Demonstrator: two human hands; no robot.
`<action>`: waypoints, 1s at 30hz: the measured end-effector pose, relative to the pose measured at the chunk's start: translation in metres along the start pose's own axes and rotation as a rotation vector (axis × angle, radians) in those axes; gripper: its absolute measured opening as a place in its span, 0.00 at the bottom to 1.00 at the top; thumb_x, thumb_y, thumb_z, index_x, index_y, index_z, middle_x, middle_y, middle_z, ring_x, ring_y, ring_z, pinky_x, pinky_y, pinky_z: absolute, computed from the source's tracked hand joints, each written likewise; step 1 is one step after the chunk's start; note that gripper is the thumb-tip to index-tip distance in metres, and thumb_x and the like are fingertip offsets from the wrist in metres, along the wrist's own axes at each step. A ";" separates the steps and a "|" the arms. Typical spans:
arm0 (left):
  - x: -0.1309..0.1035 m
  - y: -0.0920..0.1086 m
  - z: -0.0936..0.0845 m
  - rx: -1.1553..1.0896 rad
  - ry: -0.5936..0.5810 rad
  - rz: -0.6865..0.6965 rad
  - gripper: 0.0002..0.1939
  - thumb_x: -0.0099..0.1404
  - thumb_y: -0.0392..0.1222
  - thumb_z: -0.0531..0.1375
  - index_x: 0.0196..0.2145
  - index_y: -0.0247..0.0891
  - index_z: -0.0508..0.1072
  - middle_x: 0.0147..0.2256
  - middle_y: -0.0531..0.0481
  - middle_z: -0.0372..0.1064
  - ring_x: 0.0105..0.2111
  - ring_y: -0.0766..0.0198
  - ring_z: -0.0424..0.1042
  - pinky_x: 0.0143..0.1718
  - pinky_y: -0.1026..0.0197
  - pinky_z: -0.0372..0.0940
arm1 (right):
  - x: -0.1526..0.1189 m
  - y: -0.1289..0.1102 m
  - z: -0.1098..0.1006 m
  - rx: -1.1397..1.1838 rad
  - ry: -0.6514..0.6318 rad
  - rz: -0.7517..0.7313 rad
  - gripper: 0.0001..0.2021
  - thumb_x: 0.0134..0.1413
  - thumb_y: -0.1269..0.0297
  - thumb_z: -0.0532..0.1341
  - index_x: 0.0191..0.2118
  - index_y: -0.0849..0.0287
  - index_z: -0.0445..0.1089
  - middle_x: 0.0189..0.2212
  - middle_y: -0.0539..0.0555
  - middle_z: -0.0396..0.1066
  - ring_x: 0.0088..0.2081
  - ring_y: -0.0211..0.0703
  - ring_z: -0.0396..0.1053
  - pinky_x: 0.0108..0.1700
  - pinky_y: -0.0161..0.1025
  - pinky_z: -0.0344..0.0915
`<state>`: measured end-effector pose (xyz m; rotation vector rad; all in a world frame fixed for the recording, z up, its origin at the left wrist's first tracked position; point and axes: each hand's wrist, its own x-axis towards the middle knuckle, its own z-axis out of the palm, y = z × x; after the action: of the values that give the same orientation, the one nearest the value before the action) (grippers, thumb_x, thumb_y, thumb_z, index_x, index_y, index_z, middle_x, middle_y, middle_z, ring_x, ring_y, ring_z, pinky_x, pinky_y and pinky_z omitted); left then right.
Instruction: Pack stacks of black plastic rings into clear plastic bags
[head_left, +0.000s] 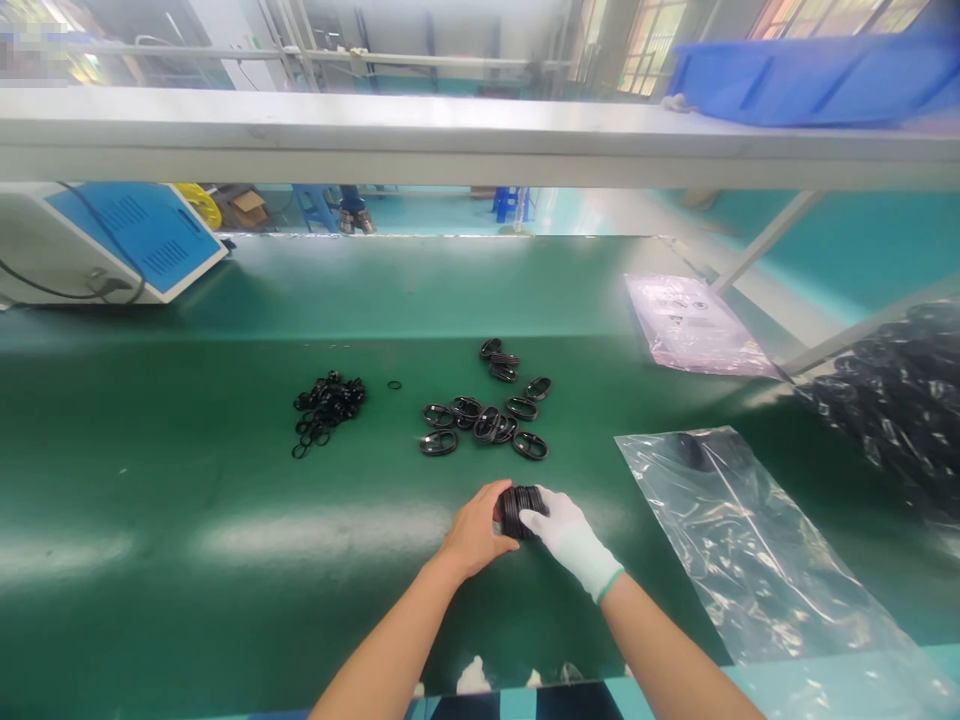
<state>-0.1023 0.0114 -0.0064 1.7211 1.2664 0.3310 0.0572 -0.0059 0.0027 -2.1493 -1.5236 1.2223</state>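
Observation:
A stack of black rings [519, 511] lies on its side on the green table [262, 600], close to the front edge. My bare left hand [478, 530] grips its left end, thumb below and fingers above. Around the right end close the fingers of my right hand [568, 535], which wears a white glove with a green cuff. Beyond the hands lie several loose black oval rings [487, 424], some overlapping. A smaller group of ovals [501, 362] sits farther back. To the left is a pile of small thin black rings [328, 405], with one single ring [394, 385] beside it.
On the right lie a clear plastic bag [765, 550], a pinkish printed bag [697, 325] and dark wrapped items [892, 390]. A blue and white machine [127, 235] stands back left. A white shelf [420, 140] crosses above, holding a blue bin [817, 80].

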 end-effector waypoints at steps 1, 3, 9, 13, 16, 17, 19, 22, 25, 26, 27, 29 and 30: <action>0.001 0.000 0.000 -0.002 -0.002 0.004 0.40 0.42 0.36 0.65 0.54 0.46 0.57 0.49 0.52 0.62 0.37 0.64 0.67 0.42 0.61 0.62 | 0.000 0.001 0.000 0.002 0.000 0.001 0.18 0.47 0.63 0.54 0.46 0.56 0.66 0.39 0.54 0.68 0.42 0.45 0.65 0.43 0.36 0.58; 0.001 0.000 0.000 0.001 0.000 0.013 0.40 0.42 0.36 0.65 0.54 0.46 0.57 0.49 0.52 0.62 0.36 0.64 0.67 0.42 0.61 0.62 | 0.001 0.001 0.001 0.006 0.000 0.001 0.18 0.48 0.62 0.54 0.47 0.56 0.65 0.40 0.54 0.68 0.43 0.45 0.65 0.43 0.36 0.58; 0.000 -0.001 0.004 0.010 0.026 0.006 0.40 0.43 0.36 0.65 0.54 0.46 0.57 0.51 0.51 0.60 0.38 0.64 0.67 0.44 0.60 0.62 | 0.002 0.001 0.001 0.010 0.003 0.007 0.20 0.48 0.62 0.54 0.49 0.56 0.64 0.41 0.55 0.67 0.43 0.45 0.64 0.43 0.36 0.57; -0.001 -0.003 0.003 -0.004 0.017 0.019 0.41 0.42 0.35 0.65 0.54 0.47 0.57 0.52 0.52 0.59 0.38 0.64 0.67 0.44 0.60 0.62 | 0.003 0.002 0.001 0.012 -0.003 0.010 0.20 0.48 0.62 0.54 0.48 0.57 0.64 0.40 0.55 0.67 0.41 0.45 0.65 0.42 0.36 0.58; 0.001 -0.006 0.003 -0.005 0.016 0.024 0.41 0.42 0.36 0.66 0.54 0.47 0.57 0.53 0.52 0.58 0.39 0.63 0.67 0.45 0.59 0.62 | 0.002 0.001 0.001 0.011 -0.002 0.002 0.19 0.48 0.62 0.53 0.48 0.57 0.64 0.39 0.55 0.67 0.41 0.44 0.65 0.42 0.37 0.58; 0.001 -0.007 0.004 -0.001 0.016 0.024 0.41 0.42 0.36 0.66 0.54 0.47 0.57 0.53 0.52 0.58 0.39 0.63 0.67 0.45 0.59 0.62 | 0.002 0.000 0.001 0.010 -0.002 -0.005 0.19 0.48 0.61 0.53 0.47 0.57 0.64 0.39 0.55 0.66 0.41 0.44 0.65 0.43 0.37 0.58; 0.001 -0.009 0.008 0.015 0.019 0.023 0.42 0.42 0.36 0.66 0.54 0.48 0.57 0.54 0.53 0.58 0.41 0.62 0.67 0.46 0.58 0.61 | 0.001 -0.003 0.004 0.002 0.006 -0.006 0.18 0.46 0.60 0.54 0.45 0.57 0.65 0.38 0.55 0.66 0.41 0.45 0.65 0.42 0.37 0.58; -0.002 -0.008 0.011 0.049 0.023 0.030 0.42 0.42 0.36 0.66 0.55 0.48 0.57 0.55 0.53 0.56 0.49 0.58 0.62 0.51 0.57 0.57 | -0.001 -0.007 0.010 -0.034 0.051 0.038 0.18 0.43 0.56 0.57 0.42 0.57 0.66 0.36 0.55 0.65 0.39 0.45 0.65 0.39 0.37 0.59; -0.002 -0.006 -0.003 0.050 0.012 0.035 0.43 0.43 0.42 0.66 0.56 0.47 0.54 0.56 0.50 0.53 0.48 0.57 0.63 0.48 0.58 0.59 | -0.001 -0.009 0.014 -0.065 0.083 0.061 0.19 0.42 0.56 0.57 0.42 0.57 0.65 0.36 0.55 0.65 0.39 0.46 0.65 0.39 0.38 0.59; 0.000 -0.005 -0.012 0.076 0.061 0.001 0.41 0.45 0.45 0.65 0.56 0.47 0.54 0.56 0.49 0.54 0.47 0.57 0.64 0.46 0.58 0.61 | -0.001 -0.010 0.014 -0.069 0.079 0.064 0.19 0.42 0.56 0.57 0.42 0.57 0.65 0.36 0.56 0.65 0.39 0.46 0.65 0.39 0.38 0.59; 0.004 -0.006 -0.024 0.131 0.148 -0.060 0.37 0.49 0.49 0.62 0.55 0.46 0.54 0.55 0.47 0.54 0.45 0.57 0.65 0.43 0.58 0.62 | -0.001 -0.010 0.014 -0.071 0.075 0.071 0.20 0.41 0.55 0.57 0.43 0.57 0.65 0.36 0.56 0.64 0.38 0.46 0.65 0.39 0.38 0.59; 0.016 -0.007 -0.051 0.337 0.373 -0.253 0.28 0.56 0.53 0.55 0.53 0.41 0.55 0.51 0.43 0.57 0.47 0.54 0.63 0.41 0.55 0.62 | -0.002 -0.011 0.013 -0.072 0.071 0.096 0.21 0.41 0.54 0.57 0.44 0.57 0.64 0.36 0.56 0.64 0.38 0.46 0.65 0.39 0.38 0.59; 0.023 -0.009 -0.063 0.460 0.428 -0.345 0.27 0.58 0.54 0.52 0.52 0.38 0.56 0.50 0.40 0.57 0.47 0.51 0.63 0.40 0.53 0.62 | -0.003 -0.012 0.012 -0.072 0.070 0.107 0.22 0.41 0.53 0.57 0.44 0.56 0.64 0.37 0.56 0.64 0.39 0.47 0.65 0.39 0.39 0.59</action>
<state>-0.1400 0.0644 0.0125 1.8152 2.0482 0.2186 0.0400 -0.0065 0.0036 -2.3212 -1.4621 1.1275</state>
